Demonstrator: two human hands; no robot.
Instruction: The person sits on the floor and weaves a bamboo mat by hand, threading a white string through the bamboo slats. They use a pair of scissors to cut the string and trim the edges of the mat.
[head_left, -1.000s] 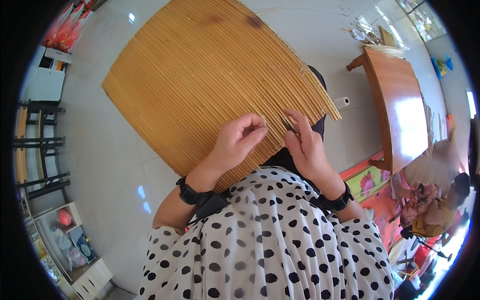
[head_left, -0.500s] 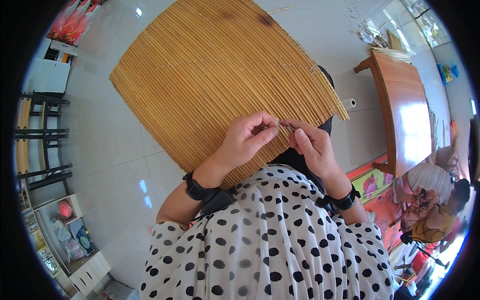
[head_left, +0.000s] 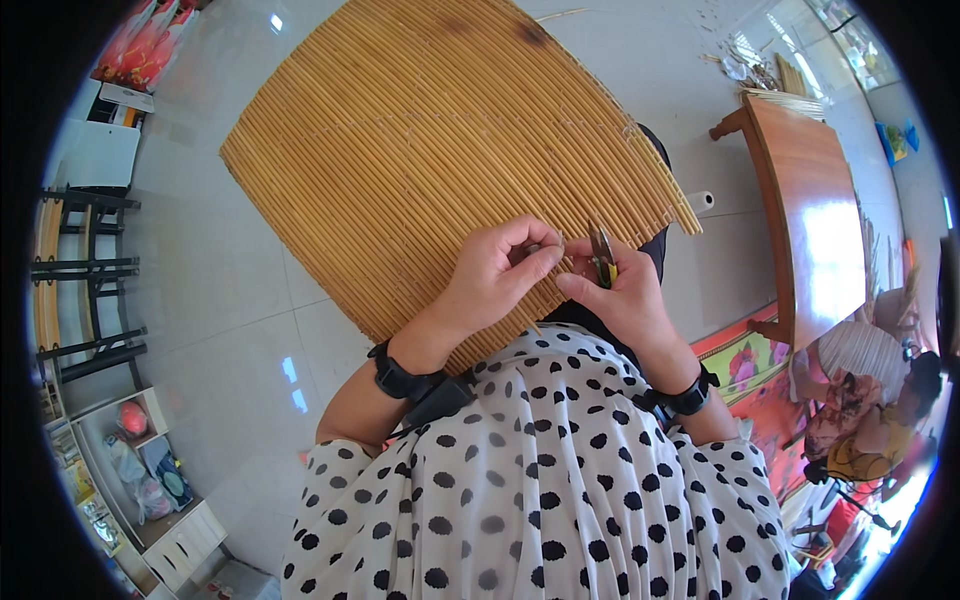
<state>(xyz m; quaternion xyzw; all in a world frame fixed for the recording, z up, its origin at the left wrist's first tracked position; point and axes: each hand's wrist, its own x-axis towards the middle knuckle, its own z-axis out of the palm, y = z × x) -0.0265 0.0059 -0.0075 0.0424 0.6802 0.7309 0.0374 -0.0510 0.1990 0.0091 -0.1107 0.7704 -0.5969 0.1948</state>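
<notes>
A mat of many thin golden bamboo sticks (head_left: 400, 130), linked by fine ties, lies across my lap. My left hand (head_left: 495, 280) pinches at the mat's near right part, on a small tie or thread too fine to make out clearly. Beside it, my right hand (head_left: 625, 300) holds small metal cutters with yellow-and-black handles (head_left: 606, 262), jaws upward over the sticks, while its thumb and forefinger sit close to my left fingertips.
A wooden table (head_left: 800, 200) stands at the right, near loose sticks (head_left: 780, 100) and a white roll (head_left: 703, 200). Another person (head_left: 880, 420) sits at lower right. Dark metal-framed furniture (head_left: 80, 265) and a shelf unit (head_left: 140, 460) line the left side.
My right hand has moved in beside my left fingertips, and the cutters in it are now tilted upright and show more clearly. My left hand has shifted slightly rightward in view.
</notes>
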